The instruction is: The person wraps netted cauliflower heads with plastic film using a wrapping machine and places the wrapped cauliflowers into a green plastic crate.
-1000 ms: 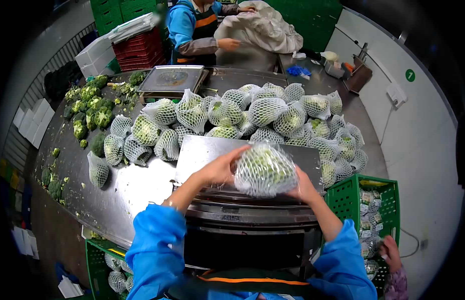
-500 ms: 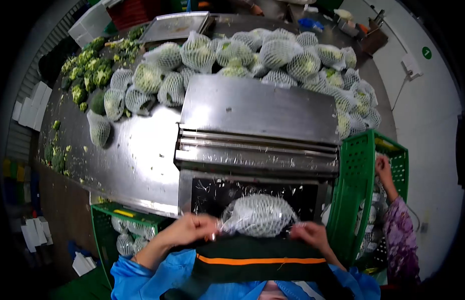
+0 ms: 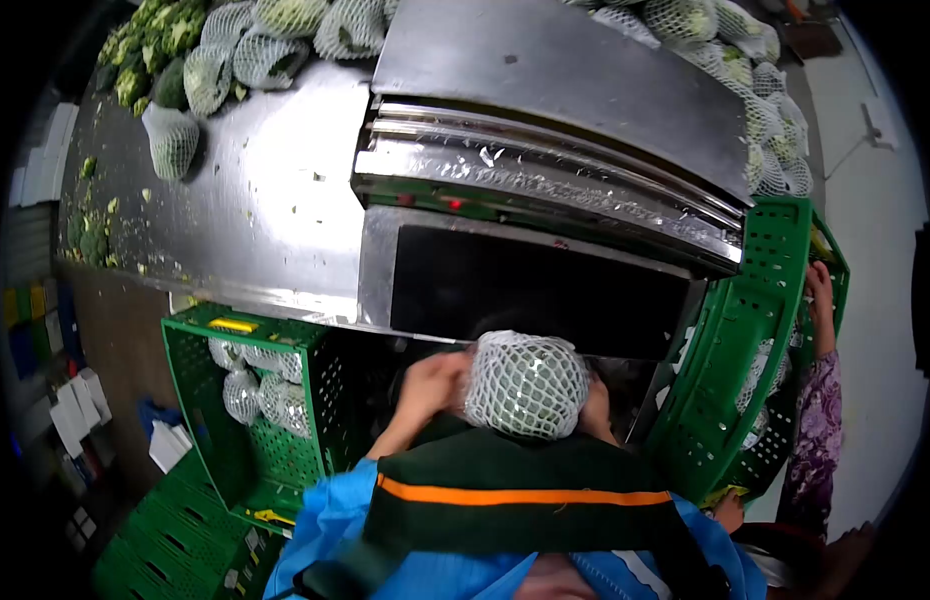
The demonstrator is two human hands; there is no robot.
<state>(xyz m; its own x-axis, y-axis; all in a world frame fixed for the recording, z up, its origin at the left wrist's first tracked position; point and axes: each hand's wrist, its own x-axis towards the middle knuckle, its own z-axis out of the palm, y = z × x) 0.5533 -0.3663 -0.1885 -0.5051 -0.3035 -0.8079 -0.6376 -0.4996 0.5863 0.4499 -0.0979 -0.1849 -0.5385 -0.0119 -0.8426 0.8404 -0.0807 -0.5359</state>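
Close in front of my apron is a pale green vegetable head in a white foam net (image 3: 530, 385), with shiny clear film over it. Whether it is cauliflower or broccoli does not show through the net. My left hand (image 3: 430, 388) is closed against its left side, slightly blurred, with the fingertips partly hidden. At the right side, my right hand (image 3: 597, 408) curls around the head, and its fingers are mostly behind it. Just beyond is the black plate (image 3: 535, 290) of a metal wrapping machine, whose rollers (image 3: 545, 180) lie farther back.
A green crate (image 3: 320, 400) with wrapped heads stands at the left, and another green crate (image 3: 725, 350) at the right. A co-worker's hand (image 3: 820, 290) rests on the right crate. Loose broccoli (image 3: 165, 45) and netted heads (image 3: 210, 75) lie on the steel table (image 3: 275, 190).
The netted head has come off the black plate toward my body and turned. My hands have moved from the film ends onto its sides. The view has tilted downward.
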